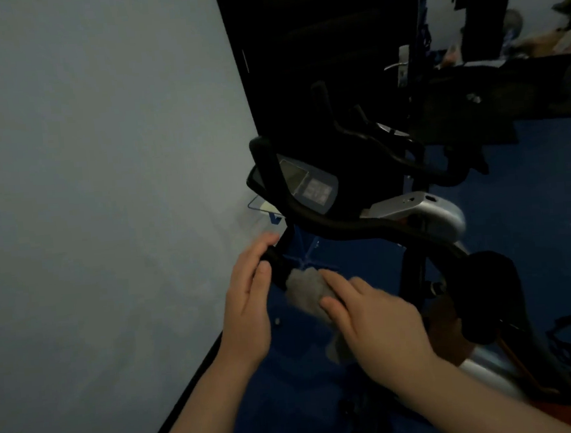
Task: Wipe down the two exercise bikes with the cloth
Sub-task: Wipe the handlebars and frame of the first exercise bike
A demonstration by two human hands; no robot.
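Wall [95,163]: pale, smooth, matt; fills the left half of the frame, ending at a dark skirting line at lower left.

Door [318,43]: black, flat, upper centre; metal lever handle [398,65] on its right edge.

Floor [533,214]: blue, soft-looking; open strip visible at centre right and below the hands.

Near exercise bike [363,225]: black curved tubular handlebar across the centre, silver-grey moulded housing at centre right, orange frame part at lower right. It stands just beside the wall, leaving a narrow gap on the left.

Second exercise bike [391,146]: black handlebars, directly behind the first, in front of the door; details dim.

Console [309,187]: rounded dark panel with grey screen, mounted on the near handlebar.

Right hand [370,315]: fingers curled over the cloth, pressing it on the left handlebar end.

Left hand [249,297]: fingers straight, held flat against the handlebar end tip, thumb beside it.

Cloth [307,291]: grey, fuzzy, bunched; centre of frame, wrapped on the grip, a tail hanging below.
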